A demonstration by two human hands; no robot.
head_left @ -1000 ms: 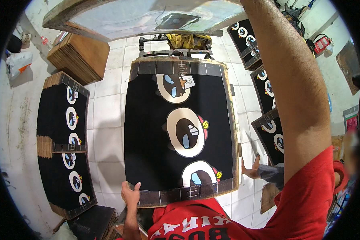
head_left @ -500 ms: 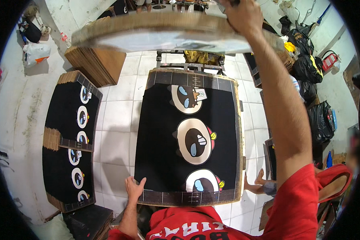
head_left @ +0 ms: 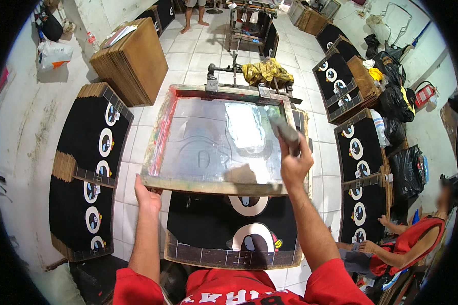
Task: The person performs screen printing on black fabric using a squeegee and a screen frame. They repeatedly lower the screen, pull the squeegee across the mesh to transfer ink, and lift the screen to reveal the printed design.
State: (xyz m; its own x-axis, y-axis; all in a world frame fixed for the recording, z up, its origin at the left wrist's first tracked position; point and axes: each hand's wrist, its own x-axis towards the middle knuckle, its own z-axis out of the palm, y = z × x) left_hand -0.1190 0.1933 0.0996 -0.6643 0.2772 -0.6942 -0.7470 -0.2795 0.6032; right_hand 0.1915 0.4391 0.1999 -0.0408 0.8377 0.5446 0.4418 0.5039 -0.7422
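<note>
A wooden-framed printing screen hangs tilted on its hinge above a board covered with black fabric that bears round white cartoon prints. My left hand grips the screen's near left corner from below. My right hand is closed on the handle of a grey squeegee, which rests inside the screen near its right side. The screen hides the far part of the fabric.
Boards of black printed fabric lie on the left and right. A stack of brown boards stands at the back left. A person in red sits low at the right. A yellow cloth lies behind the hinge.
The screen has swung down from overhead to just above the board. My left hand left the board's near edge and took the screen's corner. My right hand now grips the squeegee.
</note>
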